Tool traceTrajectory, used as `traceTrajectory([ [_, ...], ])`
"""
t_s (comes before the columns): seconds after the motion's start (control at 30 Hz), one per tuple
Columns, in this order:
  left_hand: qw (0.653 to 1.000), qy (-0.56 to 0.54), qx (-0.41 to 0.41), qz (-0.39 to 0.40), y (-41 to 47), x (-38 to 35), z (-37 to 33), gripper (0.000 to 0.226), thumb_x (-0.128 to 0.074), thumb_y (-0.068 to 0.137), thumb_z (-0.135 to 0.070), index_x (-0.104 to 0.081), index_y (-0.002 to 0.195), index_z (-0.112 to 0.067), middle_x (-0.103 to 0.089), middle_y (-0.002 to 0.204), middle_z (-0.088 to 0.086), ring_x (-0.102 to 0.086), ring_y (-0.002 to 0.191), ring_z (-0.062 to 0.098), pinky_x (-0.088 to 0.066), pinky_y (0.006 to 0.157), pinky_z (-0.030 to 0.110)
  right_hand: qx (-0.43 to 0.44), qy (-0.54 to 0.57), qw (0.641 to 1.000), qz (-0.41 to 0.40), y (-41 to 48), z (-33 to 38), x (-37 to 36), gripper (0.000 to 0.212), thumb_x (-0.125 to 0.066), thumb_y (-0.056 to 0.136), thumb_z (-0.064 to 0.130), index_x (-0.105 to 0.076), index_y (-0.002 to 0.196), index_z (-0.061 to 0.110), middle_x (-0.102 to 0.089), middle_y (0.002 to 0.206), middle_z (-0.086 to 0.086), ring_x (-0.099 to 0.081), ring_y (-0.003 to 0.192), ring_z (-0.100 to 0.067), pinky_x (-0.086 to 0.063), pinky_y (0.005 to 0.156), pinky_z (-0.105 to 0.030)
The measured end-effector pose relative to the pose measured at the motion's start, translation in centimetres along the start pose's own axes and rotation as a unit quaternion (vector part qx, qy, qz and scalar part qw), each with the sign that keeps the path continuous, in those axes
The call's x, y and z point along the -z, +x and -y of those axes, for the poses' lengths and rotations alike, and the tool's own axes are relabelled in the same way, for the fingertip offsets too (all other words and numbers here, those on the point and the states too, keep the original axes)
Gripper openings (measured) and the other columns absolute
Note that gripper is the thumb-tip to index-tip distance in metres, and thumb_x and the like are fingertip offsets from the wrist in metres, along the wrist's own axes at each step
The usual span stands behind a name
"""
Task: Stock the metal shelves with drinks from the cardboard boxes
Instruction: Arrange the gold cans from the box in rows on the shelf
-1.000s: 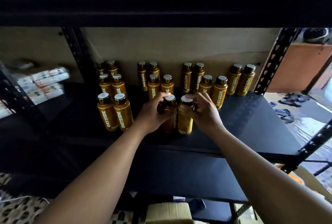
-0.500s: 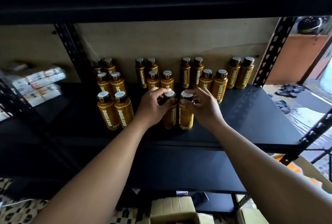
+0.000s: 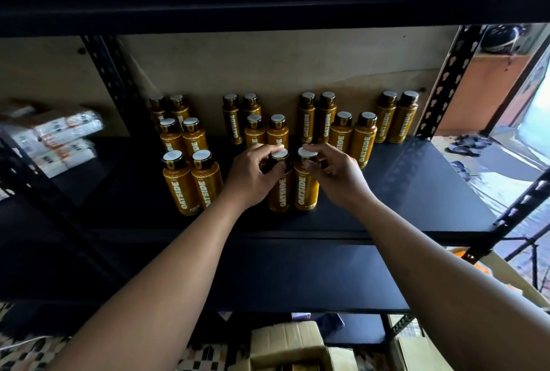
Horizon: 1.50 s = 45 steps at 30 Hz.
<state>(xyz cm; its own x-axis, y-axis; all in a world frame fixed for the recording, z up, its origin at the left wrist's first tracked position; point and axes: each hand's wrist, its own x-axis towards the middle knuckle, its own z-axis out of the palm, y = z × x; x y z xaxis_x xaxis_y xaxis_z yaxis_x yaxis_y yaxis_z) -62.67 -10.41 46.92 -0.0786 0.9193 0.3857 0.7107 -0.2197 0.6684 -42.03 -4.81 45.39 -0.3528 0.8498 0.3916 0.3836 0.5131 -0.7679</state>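
L hand [image 3: 253, 175] fingers curled round cap of front bottle [image 3: 279, 192]; R hand [image 3: 337, 175] fingers pinch cap of 2nd bottle [image 3: 306, 189]. Both upright, touching, on black shelf [image 3: 416, 186], w/ other bottles [image 3: 363, 140] behind. Cardboard box [image 3: 285, 341] below.

**OATSIDE on the bottle labels**

The brand name OATSIDE runs in white capitals lengthwise down the amber bottles. It reads plainly on the front pair [image 3: 182, 192] at the left. It also reads on the left bottle [image 3: 281, 192], gripped by the left hand [image 3: 253, 174], and on the right bottle [image 3: 304, 189], pinched at its cap by the right hand [image 3: 336, 174]. The back right bottles [image 3: 364, 144] show it too. On the back left bottles [image 3: 178, 109] the lettering is too dim to read. The print on the white packs [image 3: 59, 138] is blurred.
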Motion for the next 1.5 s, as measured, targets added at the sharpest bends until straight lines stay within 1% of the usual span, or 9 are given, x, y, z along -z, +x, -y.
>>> traceTrajectory([
  [0.3, 1.0, -0.021, 0.012, 0.007, 0.6, 0.1, 0.7, 0.044, -0.068, 0.094, -0.033, -0.061, 0.137, -0.025, -0.059, 0.136, -0.005, -0.053, 0.122, 0.01, -0.051, 0.102, 0.037, -0.026, 0.0, 1.0, 0.01, 0.2, 0.6, -0.2, 0.034, -0.067, 0.098, 0.036, -0.062, 0.132, 0.035, -0.062, 0.113, 0.018, -0.064, 0.107, -0.008, -0.057, 0.087, -0.031],
  [0.47, 1.0, -0.026, 0.017, 0.007, 0.5, -0.1, 0.7, 0.049, -0.071, 0.093, -0.039, -0.06, 0.139, -0.028, -0.056, 0.14, -0.007, -0.048, 0.119, 0.003, -0.041, 0.09, 0.018, -0.027, 0.006, 1.0, -0.001, -0.1, 0.6, -0.5, 0.034, -0.066, 0.099, 0.034, -0.062, 0.132, 0.035, -0.06, 0.113, 0.02, -0.063, 0.104, -0.007, -0.056, 0.084, -0.028],
  [0.6, 0.999, -0.03, 0.02, 0.011, 0.5, 0.1, 0.5, 0.047, -0.072, 0.092, -0.039, -0.061, 0.138, -0.03, -0.057, 0.143, -0.007, -0.05, 0.123, 0.004, -0.048, 0.1, 0.031, -0.027, -0.001, 1.0, -0.003, -0.1, 0.4, -0.2, 0.037, -0.07, 0.096, 0.038, -0.063, 0.132, 0.036, -0.06, 0.107, 0.026, -0.062, 0.098, -0.001, -0.05, 0.076, -0.019],
  [0.73, 1.0, -0.021, 0.019, 0.014, 0.6, 0.3, 0.1, 0.047, -0.072, 0.092, -0.038, -0.061, 0.138, -0.03, -0.058, 0.143, -0.006, -0.05, 0.117, 0.002, -0.041, 0.084, 0.014, -0.016, -0.007, 1.0, 0.012, 0.1, 0.2, 0.3, 0.037, -0.07, 0.096, 0.033, -0.064, 0.132, 0.034, -0.06, 0.111, 0.025, -0.062, 0.104, -0.003, -0.053, 0.083, -0.023],
  [0.93, 0.999, -0.046, 0.002, 0.03, 1.2, -1.2, -0.7, 0.05, -0.071, 0.092, -0.041, -0.061, 0.138, -0.027, -0.059, 0.14, -0.005, -0.052, 0.12, 0.006, -0.045, 0.087, 0.019, 0.005, -0.038, 0.999, -0.012, 0.0, -1.1, 1.6, 0.034, -0.072, 0.094, 0.031, -0.067, 0.128, 0.033, -0.059, 0.121, 0.019, -0.06, 0.103, 0.005, -0.047, 0.077, -0.007],
  [1.03, 0.997, -0.062, -0.018, 0.041, 1.9, -2.8, -1.5, 0.047, -0.073, 0.092, -0.039, -0.062, 0.136, -0.028, -0.062, 0.137, -0.007, -0.056, 0.121, 0.009, -0.05, 0.096, 0.026, -0.001, -0.051, 0.998, -0.027, -0.4, -1.8, 3.4, 0.033, -0.072, 0.094, 0.033, -0.069, 0.127, 0.034, -0.063, 0.121, 0.016, -0.062, 0.1, -0.002, -0.052, 0.078, -0.018],
  [1.13, 0.996, -0.058, -0.039, 0.056, 2.7, -4.8, -2.6, 0.05, -0.071, 0.092, -0.041, -0.062, 0.137, -0.024, -0.061, 0.137, -0.006, -0.054, 0.117, 0.007, -0.04, 0.088, 0.005, -0.005, -0.069, 0.996, -0.05, -1.0, -2.8, 5.5, 0.032, -0.073, 0.093, 0.033, -0.069, 0.125, 0.036, -0.062, 0.118, 0.02, -0.061, 0.094, -0.002, -0.05, 0.077, -0.019],
  [1.23, 0.994, -0.048, -0.063, 0.07, 3.8, -7.3, -4.0, 0.053, -0.07, 0.091, -0.045, -0.062, 0.138, -0.022, -0.06, 0.139, -0.003, -0.054, 0.124, 0.008, -0.033, 0.089, -0.001, -0.021, -0.091, 0.993, -0.074, -1.7, -4.0, 7.8, 0.031, -0.072, 0.093, 0.032, -0.07, 0.125, 0.035, -0.06, 0.111, 0.02, -0.056, 0.085, -0.004, -0.044, 0.074, -0.019],
  [1.5, 0.989, -0.048, -0.109, 0.09, 7.1, -14.9, -9.0, 0.052, -0.071, 0.092, -0.044, -0.063, 0.136, -0.019, -0.063, 0.138, 0.003, -0.059, 0.121, 0.015, -0.047, 0.097, 0.027, -0.044, -0.112, 0.987, -0.109, -2.8, -8.6, 15.0, 0.031, -0.065, 0.091, 0.043, -0.066, 0.122, 0.041, -0.068, 0.119, 0.006, -0.064, 0.104, -0.017, -0.054, 0.088, -0.042],
])
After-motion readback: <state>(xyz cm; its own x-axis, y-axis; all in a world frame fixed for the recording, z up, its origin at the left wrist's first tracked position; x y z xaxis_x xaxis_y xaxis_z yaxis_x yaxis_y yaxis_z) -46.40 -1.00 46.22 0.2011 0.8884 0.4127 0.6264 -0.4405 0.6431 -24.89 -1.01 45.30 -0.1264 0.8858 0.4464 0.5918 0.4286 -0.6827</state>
